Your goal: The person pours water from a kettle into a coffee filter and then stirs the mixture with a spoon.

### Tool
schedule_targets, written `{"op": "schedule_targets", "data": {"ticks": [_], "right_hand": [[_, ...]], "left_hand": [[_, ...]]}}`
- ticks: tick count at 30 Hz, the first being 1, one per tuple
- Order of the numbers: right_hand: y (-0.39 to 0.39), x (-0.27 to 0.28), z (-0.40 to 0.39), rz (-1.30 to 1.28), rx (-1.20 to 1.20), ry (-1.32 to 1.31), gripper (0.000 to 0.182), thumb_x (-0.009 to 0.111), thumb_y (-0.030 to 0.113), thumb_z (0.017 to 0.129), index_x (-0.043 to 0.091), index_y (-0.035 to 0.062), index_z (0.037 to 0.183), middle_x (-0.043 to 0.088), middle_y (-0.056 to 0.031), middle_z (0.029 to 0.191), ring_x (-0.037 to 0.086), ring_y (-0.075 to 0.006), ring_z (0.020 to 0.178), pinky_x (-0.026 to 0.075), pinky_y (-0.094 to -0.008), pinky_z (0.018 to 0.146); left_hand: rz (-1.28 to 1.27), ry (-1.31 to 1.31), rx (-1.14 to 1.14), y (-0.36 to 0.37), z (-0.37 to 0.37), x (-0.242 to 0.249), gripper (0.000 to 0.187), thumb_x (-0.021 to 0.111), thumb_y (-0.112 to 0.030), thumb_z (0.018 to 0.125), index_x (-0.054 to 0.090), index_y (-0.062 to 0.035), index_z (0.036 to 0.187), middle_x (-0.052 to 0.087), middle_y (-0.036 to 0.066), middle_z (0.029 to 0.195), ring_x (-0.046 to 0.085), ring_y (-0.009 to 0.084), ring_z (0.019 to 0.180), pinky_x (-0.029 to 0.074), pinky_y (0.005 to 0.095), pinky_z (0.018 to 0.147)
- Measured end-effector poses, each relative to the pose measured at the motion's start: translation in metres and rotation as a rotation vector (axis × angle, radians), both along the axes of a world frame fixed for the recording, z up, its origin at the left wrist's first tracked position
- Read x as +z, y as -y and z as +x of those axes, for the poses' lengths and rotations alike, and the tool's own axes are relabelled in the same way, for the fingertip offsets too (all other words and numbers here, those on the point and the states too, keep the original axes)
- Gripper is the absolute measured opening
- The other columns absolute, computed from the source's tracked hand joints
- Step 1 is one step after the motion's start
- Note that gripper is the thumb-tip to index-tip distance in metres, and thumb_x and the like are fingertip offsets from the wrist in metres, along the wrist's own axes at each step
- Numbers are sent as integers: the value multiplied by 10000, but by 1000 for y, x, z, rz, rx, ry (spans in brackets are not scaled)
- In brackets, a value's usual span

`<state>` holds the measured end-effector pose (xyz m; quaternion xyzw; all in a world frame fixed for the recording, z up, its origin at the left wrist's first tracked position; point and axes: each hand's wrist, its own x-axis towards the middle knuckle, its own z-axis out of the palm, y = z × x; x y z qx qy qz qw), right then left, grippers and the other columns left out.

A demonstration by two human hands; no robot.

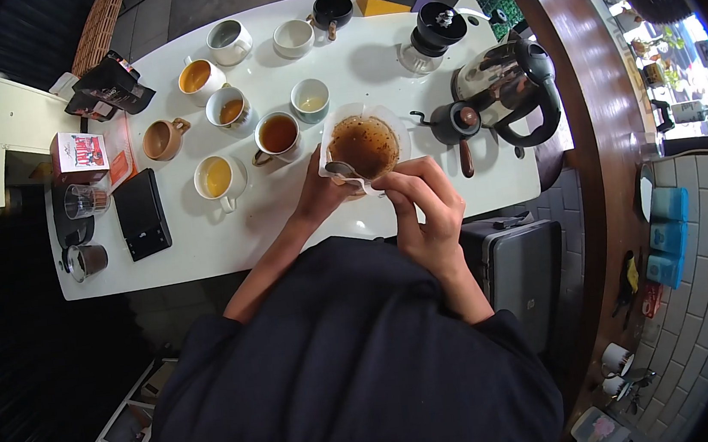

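A paper filter (399, 130) holding dark brown liquid and coffee grounds (362, 145) is close to my body, above the white table. My left hand (323, 188) is wrapped round the vessel under it, which is mostly hidden. A spoon (340, 169) rests in the near left part of the filter, its handle pointing toward my right hand (426, 205). The fingers of that hand are pinched at the spoon's handle by the filter's near edge. Just left of the filter stand a cup of reddish-brown liquid (277, 133) and a cup of pale liquid (309, 100).
More cups, one with yellow liquid (218, 176), stand on the white table (268, 221). Right of the filter are a small dark kettle (455, 122), a large metal kettle (497, 85) and a black dripper (441, 29). A black scale (143, 215) lies left.
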<state>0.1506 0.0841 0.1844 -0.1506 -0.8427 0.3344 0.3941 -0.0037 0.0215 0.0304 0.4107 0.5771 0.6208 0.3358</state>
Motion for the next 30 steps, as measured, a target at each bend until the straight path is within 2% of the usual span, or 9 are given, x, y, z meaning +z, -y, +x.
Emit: {"op": "schedule_targets", "data": {"ticks": [12, 14, 20, 26, 30], "right_hand": [[-13, -6, 3, 21, -113, -17, 211, 659, -70, 828, 702, 56, 992, 601, -82, 863, 617, -212, 738, 494, -317, 626], [-16, -9, 5, 43, -155, 10, 200, 657, -66, 833, 699, 52, 989, 597, -82, 859, 607, -211, 740, 489, -320, 619], [-24, -22, 5, 40, -121, 117, 191, 652, -36, 843, 691, 54, 1007, 586, -83, 881, 559, -243, 763, 468, -357, 676], [-24, -29, 1, 44, -57, 187, 180, 647, 0, 859, 679, 67, 1023, 601, -72, 918, 547, -267, 830, 468, -382, 731], [-25, -26, 0, 44, -36, 191, 167, 648, 4, 857, 677, 66, 1009, 614, -65, 918, 549, -272, 852, 468, -382, 760]], "left_hand": [[-15, 120, -5, 1, 1, 4, 695, 866, -7, 603, 565, -11, 1230, 671, 79, 1162, 641, 197, 1085, 515, 342, 958], [45, 219, -6, 1, 3, 6, 704, 858, 4, 598, 565, -12, 1237, 671, 86, 1175, 639, 199, 1099, 509, 344, 973], [37, 98, 12, 2, 2, 1, 668, 841, -5, 615, 572, -12, 1226, 676, 93, 1169, 646, 205, 1090, 505, 349, 982], [25, 206, -3, 3, 3, 4, 655, 839, -21, 632, 570, -13, 1229, 674, 93, 1166, 641, 216, 1098, 502, 356, 987], [38, 179, 43, 4, 3, -5, 656, 838, -16, 632, 567, -14, 1230, 671, 89, 1165, 642, 212, 1093, 507, 351, 978]]}}
